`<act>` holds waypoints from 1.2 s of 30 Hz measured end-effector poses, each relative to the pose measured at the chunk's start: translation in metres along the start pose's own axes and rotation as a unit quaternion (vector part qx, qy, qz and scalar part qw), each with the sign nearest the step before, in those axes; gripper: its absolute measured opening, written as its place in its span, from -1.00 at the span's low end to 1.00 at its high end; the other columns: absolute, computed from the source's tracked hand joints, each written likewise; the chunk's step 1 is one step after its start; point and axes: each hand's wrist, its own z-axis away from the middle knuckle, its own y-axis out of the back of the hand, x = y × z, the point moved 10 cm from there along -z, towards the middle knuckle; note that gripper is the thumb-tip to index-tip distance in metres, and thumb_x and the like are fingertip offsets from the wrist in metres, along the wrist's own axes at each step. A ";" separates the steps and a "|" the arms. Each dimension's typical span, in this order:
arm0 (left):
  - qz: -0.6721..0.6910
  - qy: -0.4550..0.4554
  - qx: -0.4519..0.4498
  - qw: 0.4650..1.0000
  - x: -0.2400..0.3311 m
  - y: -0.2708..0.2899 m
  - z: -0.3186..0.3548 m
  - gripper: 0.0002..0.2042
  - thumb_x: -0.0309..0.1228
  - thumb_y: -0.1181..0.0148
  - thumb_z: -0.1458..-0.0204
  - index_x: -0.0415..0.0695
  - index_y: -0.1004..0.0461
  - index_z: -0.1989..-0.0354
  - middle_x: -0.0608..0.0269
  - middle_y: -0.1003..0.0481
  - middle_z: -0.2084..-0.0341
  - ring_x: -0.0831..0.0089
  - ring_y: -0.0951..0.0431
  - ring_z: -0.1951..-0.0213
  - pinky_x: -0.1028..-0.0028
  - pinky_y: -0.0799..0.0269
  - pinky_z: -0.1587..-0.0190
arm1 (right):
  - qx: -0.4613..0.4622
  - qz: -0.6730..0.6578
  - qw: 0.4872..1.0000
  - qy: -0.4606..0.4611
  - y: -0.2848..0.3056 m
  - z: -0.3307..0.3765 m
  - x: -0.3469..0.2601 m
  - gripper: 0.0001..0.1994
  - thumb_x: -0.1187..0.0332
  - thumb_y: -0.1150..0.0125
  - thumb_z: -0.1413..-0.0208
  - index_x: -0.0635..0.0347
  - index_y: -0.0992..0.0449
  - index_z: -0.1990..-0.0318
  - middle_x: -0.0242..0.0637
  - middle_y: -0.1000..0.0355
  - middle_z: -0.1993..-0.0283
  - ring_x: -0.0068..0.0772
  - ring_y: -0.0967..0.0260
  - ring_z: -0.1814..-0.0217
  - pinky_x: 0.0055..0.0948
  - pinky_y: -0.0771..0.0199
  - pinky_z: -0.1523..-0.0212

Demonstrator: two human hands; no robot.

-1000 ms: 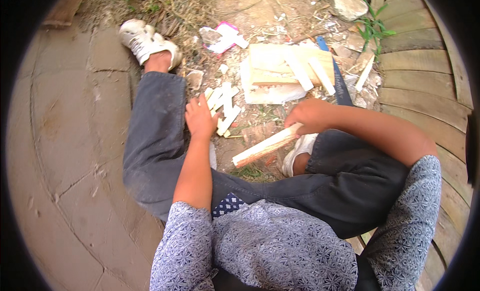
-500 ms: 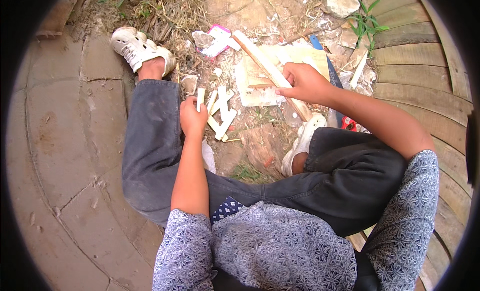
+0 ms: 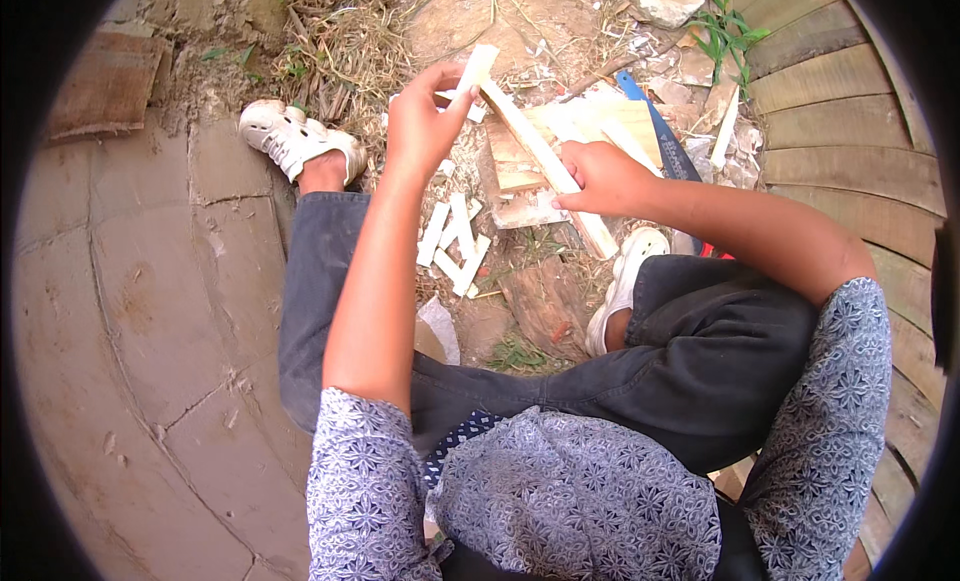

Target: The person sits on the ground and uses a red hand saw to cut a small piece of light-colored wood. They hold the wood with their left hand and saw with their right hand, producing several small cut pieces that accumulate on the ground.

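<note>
My left hand [image 3: 425, 126] is closed on a short pale wood piece [image 3: 480, 63] and places it across the far end of a long wood strip [image 3: 530, 141]. Lower down that strip, my right hand [image 3: 605, 179] is wrapped round it, thumb along its top. The strip slants from far left to near right, its near end close to my right shoe. Several short cut wood pieces [image 3: 457, 243] lie in a loose pile on the ground between my legs. Beneath the strip is a flat pale board [image 3: 510, 156].
A handsaw with a blue blade [image 3: 672, 146] lies beyond my right forearm, its red handle partly hidden. My shoes [image 3: 290, 146] flank the work. Curved wooden slats [image 3: 830, 126] stand at the right, a stone [image 3: 665, 1] at the back, and brown slabs [image 3: 150, 311] at the left.
My left hand has moved up and to the right from beside the pile, carrying the short piece to the strip's far end. My right hand keeps its grip on the strip.
</note>
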 end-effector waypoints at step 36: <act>0.002 0.066 -0.200 0.978 -0.036 -0.075 -0.039 -0.58 -0.14 -0.39 -0.03 -0.24 -0.60 0.10 0.32 -0.58 0.38 0.61 -0.50 0.35 0.52 -0.42 0.28 | -0.039 0.084 0.995 -0.035 0.007 0.010 0.018 -0.70 0.32 -0.36 0.18 0.16 -0.44 0.26 -0.10 -0.50 0.33 0.01 -0.48 0.21 -0.09 -0.44 0.21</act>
